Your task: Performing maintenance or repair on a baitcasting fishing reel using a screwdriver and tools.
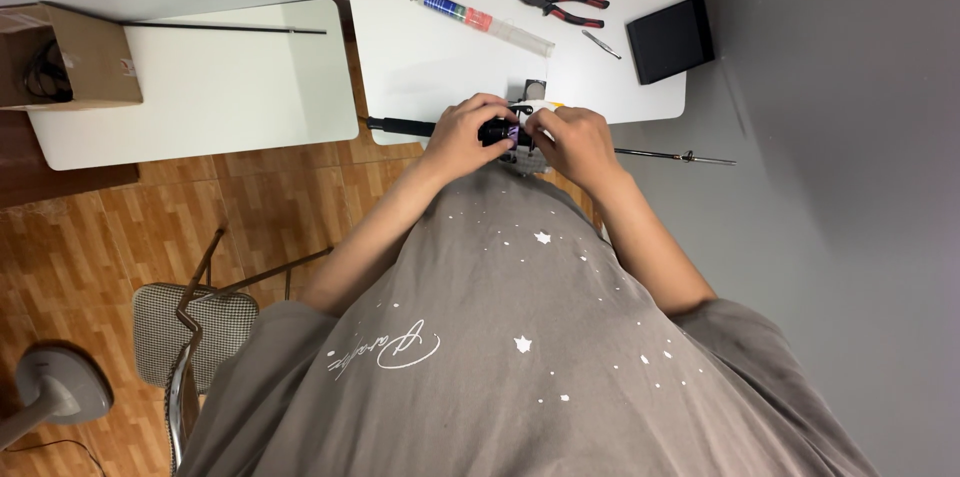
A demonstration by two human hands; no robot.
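Fingers (500, 115) of both hands are pinched in tight on a small black fitting (497, 131) mounted on a thin black rod (655, 153) that I'm holding across the near edge of the white table (440, 62). Left hand (462, 133) wraps the fitting's left side, right hand (575, 140) clamps the right, thumbs nearly touching. Rod ends stick out both ways, unsupported. I judge a slipped grip could swing the rod and drop it to the floor. Red-handled pliers (563, 5) lie farther back, untouched.
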